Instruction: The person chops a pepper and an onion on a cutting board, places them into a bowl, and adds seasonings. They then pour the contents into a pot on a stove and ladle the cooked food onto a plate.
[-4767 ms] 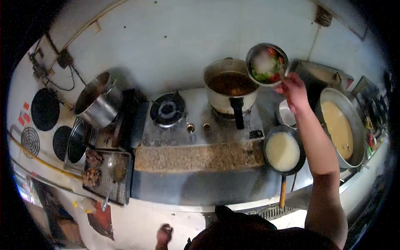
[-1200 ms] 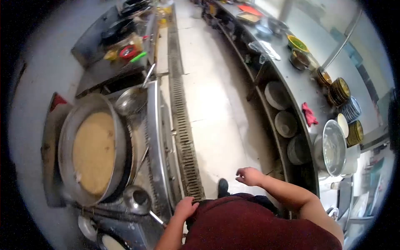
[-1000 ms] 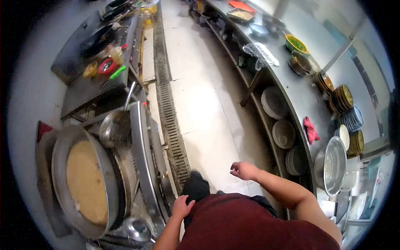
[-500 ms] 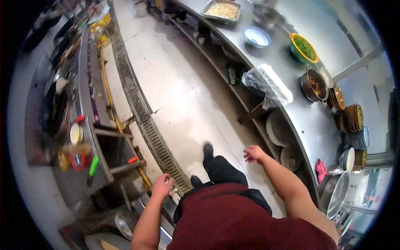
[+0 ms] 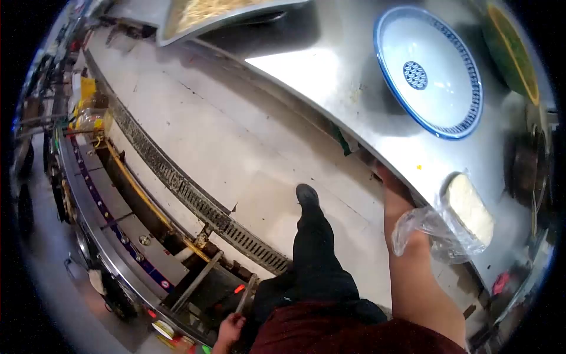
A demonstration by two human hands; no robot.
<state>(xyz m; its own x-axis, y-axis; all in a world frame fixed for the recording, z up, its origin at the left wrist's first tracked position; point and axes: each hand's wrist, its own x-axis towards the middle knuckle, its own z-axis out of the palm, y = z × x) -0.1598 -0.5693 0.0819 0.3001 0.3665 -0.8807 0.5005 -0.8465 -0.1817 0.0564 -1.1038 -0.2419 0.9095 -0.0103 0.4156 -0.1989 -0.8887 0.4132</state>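
My right arm reaches forward beneath the edge of the steel counter (image 5: 330, 88). The hand (image 5: 391, 177) is partly under that edge, its fingers hidden in shadow, so whatever it touches does not show. Above it on the counter stands a white bowl with a blue rim (image 5: 427, 71). A pale block in a clear plastic bag (image 5: 469, 209) lies at the counter's edge, the bag hanging over my forearm. Low at my left side, my left hand (image 5: 232, 326) is loosely closed near a metal bar of the stove frame, with nothing visible in it.
A metal tray of pale strips (image 5: 212, 15) sits at the counter's far end. At right is a yellow-rimmed basin with greens (image 5: 513, 56). The stove (image 5: 112, 236) lines the left side. A floor drain grate (image 5: 171, 177) runs along the light tiled floor (image 5: 259, 147).
I have moved forward along the counter, so the bowl and tray appear much nearer. My right hand has gone from open beside me to under the counter edge. My left hand has dropped lower.
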